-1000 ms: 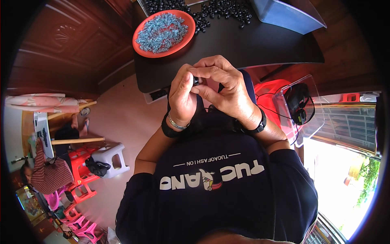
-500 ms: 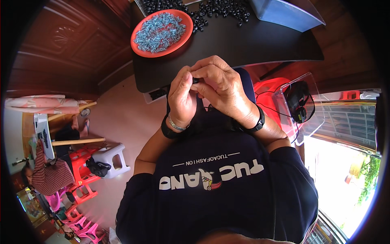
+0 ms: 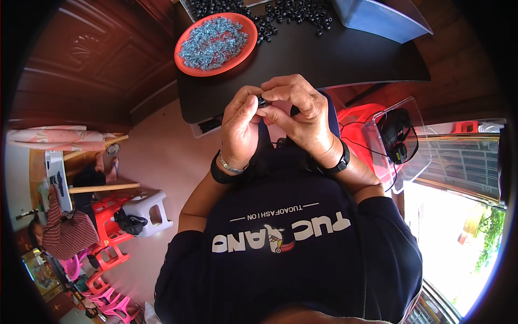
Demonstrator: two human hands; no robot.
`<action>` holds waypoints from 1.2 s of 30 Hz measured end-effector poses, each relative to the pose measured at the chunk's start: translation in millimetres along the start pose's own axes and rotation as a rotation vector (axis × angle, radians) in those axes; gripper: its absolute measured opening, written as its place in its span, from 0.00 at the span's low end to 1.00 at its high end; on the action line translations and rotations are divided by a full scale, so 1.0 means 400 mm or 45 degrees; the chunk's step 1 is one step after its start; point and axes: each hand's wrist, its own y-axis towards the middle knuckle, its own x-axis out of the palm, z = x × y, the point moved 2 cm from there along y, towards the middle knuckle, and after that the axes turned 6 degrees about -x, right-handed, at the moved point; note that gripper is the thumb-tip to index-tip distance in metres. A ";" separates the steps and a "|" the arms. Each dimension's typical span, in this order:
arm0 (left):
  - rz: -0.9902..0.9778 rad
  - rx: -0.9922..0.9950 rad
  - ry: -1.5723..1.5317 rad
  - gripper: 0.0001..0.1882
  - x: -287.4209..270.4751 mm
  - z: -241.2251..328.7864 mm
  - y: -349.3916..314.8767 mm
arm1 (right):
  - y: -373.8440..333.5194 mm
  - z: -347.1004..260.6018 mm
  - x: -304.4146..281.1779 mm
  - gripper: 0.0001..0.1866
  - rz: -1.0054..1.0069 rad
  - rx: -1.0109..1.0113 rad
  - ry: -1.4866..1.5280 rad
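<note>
A small round black part (image 3: 262, 101) is pinched between my two hands, just off the near edge of the black table (image 3: 324, 59). My left hand (image 3: 240, 127) grips it from the left with thumb and fingertips. From the right, the thumb and forefinger of my right hand (image 3: 302, 116) close on the same part. The fingers hide much of it, so its exact kind does not show. Beyond my hands, an orange-red plate (image 3: 250, 40) holds many small shiny blue-grey pieces (image 3: 208, 46). Loose black parts (image 3: 294, 12) like the held one lie heaped behind it.
A blue-grey bin (image 3: 372, 19) stands at the table's far right. A clear plastic box (image 3: 418, 156) with black gear sits on a red stool (image 3: 356, 127) at my right. At far left, another person (image 3: 70, 235) sits near red and white stools (image 3: 154, 213).
My right hand has shifted slightly right and its fingers have drawn a little apart from my left hand. More of the black part now shows between the fingertips.
</note>
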 end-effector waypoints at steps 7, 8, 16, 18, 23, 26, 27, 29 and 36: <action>-0.011 0.140 0.127 0.14 -0.004 0.014 -0.004 | 0.000 -0.004 -0.003 0.15 0.018 0.011 -0.026; -0.004 0.187 0.163 0.14 -0.005 0.016 -0.003 | -0.001 -0.002 -0.004 0.15 0.018 0.011 -0.026; -0.031 0.132 0.289 0.15 -0.024 0.018 -0.003 | -0.001 0.006 -0.008 0.12 -0.001 0.037 -0.026; -0.029 0.121 0.319 0.16 -0.026 0.023 -0.003 | -0.002 0.009 -0.008 0.11 0.003 0.039 -0.013; -0.060 0.043 0.407 0.15 -0.026 0.028 -0.005 | -0.003 0.020 -0.009 0.10 -0.022 0.037 0.006; -0.055 0.050 0.376 0.15 -0.020 0.029 -0.005 | -0.003 0.024 -0.008 0.10 -0.039 0.027 0.011; -0.055 0.050 0.377 0.15 -0.021 0.028 -0.005 | -0.003 0.024 -0.007 0.11 -0.049 0.044 0.040; -0.053 0.056 0.383 0.15 -0.024 0.023 -0.005 | -0.004 0.023 -0.007 0.11 -0.058 0.063 0.068; -0.007 0.144 0.753 0.14 -0.033 0.024 -0.012 | 0.004 0.011 -0.012 0.11 -0.145 -0.117 -0.204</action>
